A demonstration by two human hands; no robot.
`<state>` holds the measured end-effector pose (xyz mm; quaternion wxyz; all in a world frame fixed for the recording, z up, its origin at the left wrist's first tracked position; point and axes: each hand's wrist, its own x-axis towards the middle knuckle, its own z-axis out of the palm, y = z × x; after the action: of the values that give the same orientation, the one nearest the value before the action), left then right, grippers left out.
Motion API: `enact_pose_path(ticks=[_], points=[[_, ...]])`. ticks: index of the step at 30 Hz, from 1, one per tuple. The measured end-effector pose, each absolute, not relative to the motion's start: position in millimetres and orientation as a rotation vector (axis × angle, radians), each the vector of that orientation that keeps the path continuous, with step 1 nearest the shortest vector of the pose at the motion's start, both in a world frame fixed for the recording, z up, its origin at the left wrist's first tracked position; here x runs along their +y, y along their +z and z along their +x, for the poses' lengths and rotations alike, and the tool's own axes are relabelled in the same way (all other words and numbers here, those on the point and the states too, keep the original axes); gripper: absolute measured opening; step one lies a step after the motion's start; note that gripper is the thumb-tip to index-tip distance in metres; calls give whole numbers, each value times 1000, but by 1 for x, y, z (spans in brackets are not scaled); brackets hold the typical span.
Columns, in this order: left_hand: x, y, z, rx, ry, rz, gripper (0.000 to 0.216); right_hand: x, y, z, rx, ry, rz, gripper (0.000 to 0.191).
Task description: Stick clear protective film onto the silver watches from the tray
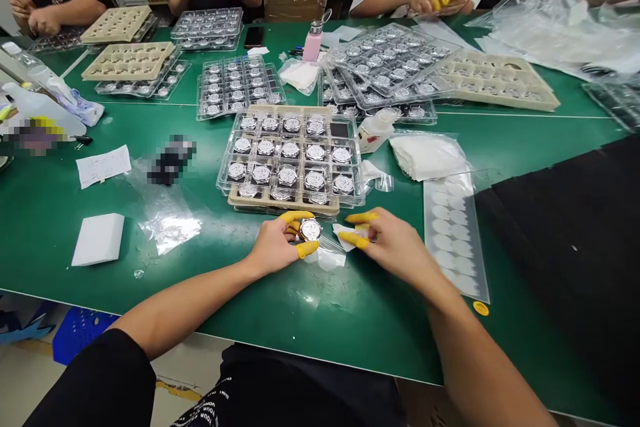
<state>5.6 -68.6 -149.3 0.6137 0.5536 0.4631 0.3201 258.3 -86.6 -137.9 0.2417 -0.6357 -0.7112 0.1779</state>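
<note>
Left hand pinching round watch case in yellow-capped fingers just above green bench, right hand beside it gripping white wipe, filled tray just beyond, sticker sheet at right

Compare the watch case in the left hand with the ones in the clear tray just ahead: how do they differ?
The watch case is pinched in the left hand, off the table; the trayed cases lie flat in compartments of the clear tray. The held one is single and near the right hand, which holds a white piece; the trayed ones sit in rows. All look round and silver.
</note>
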Motion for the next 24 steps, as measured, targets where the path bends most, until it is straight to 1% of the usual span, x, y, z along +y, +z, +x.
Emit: enact_pose_path(ticks=[2,4,8,11,13,14,16,19,21,24], points=[[-69,-149,6,1059,742,1281,56,-90,-142,253,-2049,370,-1774,12],[-69,-149,6,1058,745,1281,56,-93,-141,244,-2050,326,-1705,13],[-69,-150,7,1050,734,1265,57,-96,-132,217,-1960,394,-1345,15],[-68,-151,7,1026,701,1245,59,-94,-128,205,-2132,320,-1198,26],[-66,-151,7,1025,690,1216,61,-91,-128,211,-2316,252,-1192,32],[-66,-150,7,1031,691,1200,61,-90,-127,219,-2373,224,-1227,32],[-65,-150,7,1044,697,1180,60,-88,-125,236,-2365,199,-1326,25],[-65,-150,8,1060,707,1198,58,-89,-121,246,-2095,210,-1387,13],[-65,-150,8,1052,712,1208,59,-92,-122,235,-1969,272,-1330,12],[-66,-150,8,1023,698,1203,61,-95,-127,211,-2045,329,-1243,16]])
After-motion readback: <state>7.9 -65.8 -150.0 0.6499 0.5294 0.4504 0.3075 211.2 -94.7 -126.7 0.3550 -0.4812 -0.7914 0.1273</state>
